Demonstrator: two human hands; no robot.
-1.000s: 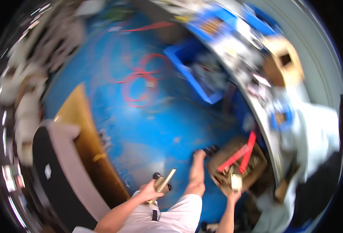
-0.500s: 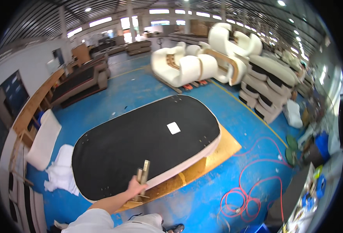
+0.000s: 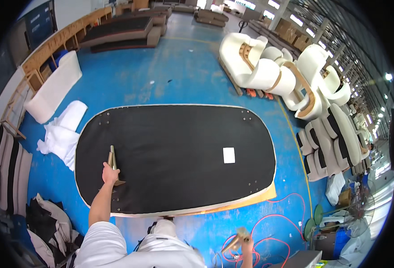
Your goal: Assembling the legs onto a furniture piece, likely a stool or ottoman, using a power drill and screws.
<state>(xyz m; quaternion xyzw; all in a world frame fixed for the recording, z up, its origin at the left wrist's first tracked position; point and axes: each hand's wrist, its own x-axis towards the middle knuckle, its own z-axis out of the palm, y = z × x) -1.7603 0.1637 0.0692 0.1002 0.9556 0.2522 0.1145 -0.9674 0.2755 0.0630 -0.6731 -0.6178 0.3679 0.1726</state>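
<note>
Before me lies a long upholstered furniture base [image 3: 174, 147], rounded at the corners, its black cloth underside facing up with small groups of holes near the corners. My left hand [image 3: 110, 174] is closed around gold-coloured metal furniture legs [image 3: 112, 155] over the base's left part; a flat plate shows at their lower end. I cannot tell whether they touch the cloth. At the lower right, beside the base, my right hand [image 3: 247, 246] grips more gold-coloured metal legs [image 3: 232, 243]. Some of its fingers are hidden. A white square sheet [image 3: 228, 155] rests on the base's right half.
Under the base's near right edge a tan board [image 3: 261, 194] sticks out. A red hose [image 3: 275, 217] coils across the blue floor at the right. White cloth [image 3: 65, 134] lies left of the base. White foam seat shells [image 3: 268, 73] and stacked grey cushions [image 3: 333, 143] stand beyond.
My view has turned and tipped down toward the base. My left hand has carried its legs from the near edge to the left part. My right hand, holding legs, has come into view.
</note>
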